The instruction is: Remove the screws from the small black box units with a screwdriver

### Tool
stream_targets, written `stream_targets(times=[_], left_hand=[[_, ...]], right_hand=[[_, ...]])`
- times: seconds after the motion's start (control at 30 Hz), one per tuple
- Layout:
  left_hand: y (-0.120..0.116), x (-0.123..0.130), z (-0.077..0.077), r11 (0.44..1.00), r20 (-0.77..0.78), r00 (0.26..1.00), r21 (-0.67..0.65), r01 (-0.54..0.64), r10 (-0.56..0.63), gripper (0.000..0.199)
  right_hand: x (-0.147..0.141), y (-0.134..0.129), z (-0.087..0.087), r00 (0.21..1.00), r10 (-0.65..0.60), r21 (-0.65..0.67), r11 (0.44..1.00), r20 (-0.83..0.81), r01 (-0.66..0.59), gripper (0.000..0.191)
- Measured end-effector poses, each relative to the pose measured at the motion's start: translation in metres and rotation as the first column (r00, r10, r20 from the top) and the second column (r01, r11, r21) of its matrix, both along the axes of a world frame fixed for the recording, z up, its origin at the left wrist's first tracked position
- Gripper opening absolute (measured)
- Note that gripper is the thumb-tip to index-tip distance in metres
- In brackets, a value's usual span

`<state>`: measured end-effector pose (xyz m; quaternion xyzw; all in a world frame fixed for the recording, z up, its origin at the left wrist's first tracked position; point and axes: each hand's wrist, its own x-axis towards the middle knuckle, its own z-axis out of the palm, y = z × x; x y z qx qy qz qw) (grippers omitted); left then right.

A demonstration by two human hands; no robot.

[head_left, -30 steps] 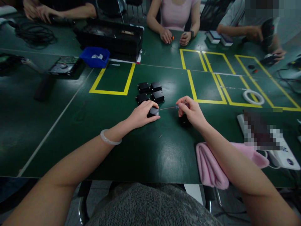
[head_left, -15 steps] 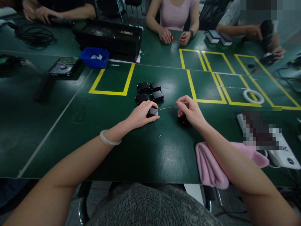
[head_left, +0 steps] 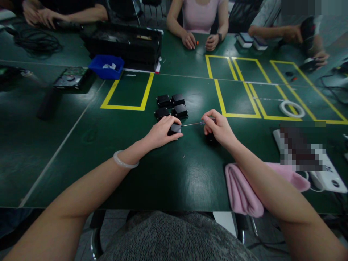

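My left hand (head_left: 162, 133) grips a small black box (head_left: 175, 128) on the green table (head_left: 152, 181), thumb and fingers on either side. In my right hand (head_left: 217, 127) is a screwdriver (head_left: 201, 123), its thin shaft pointing left and its tip at the box's right side. Beyond my left hand sit several similar black boxes (head_left: 180, 111) close together. Another dark object (head_left: 210, 138) lies under my right hand, partly hidden. A tiny screw (head_left: 183, 156) lies on the table nearer to me.
A pink cloth (head_left: 241, 188) lies under my right forearm, near a white power strip (head_left: 333, 181). Farther off are a blue bin (head_left: 107, 67), a hard drive (head_left: 71, 78), a white ring (head_left: 292, 109) and a large black case (head_left: 122, 47). People's hands rest across the table.
The whole view has shifted slightly. Both hands, the held box and the screwdriver keep nearly the same places relative to each other.
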<state>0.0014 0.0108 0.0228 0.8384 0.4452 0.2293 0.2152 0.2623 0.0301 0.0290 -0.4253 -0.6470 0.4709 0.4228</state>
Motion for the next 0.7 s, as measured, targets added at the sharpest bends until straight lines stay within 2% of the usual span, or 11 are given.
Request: stream_targets(times=[0.27,0.5,0.7], left_hand=[[0.0001,-0.0009,-0.0009,1.000,-0.006,1.000,-0.005,-0.006,0.006,0.035],[0.0000,-0.0009,-0.0003,1.000,-0.015,1.000,-0.005,-0.007,0.007,0.035],[0.0005,-0.0011,-0.0020,1.000,-0.002,1.000,0.005,-0.002,0.002,0.033]], right_hand=[[0.0006,-0.0004,0.0016,1.000,0.001,0.018,1.000,-0.007,0.000,0.014],[0.0000,0.0004,0.0000,1.000,0.005,0.005,1.000,-0.005,-0.005,0.021],[0.0009,0.0007,0.0007,1.000,0.004,0.023,1.000,0.002,-0.004,0.018]])
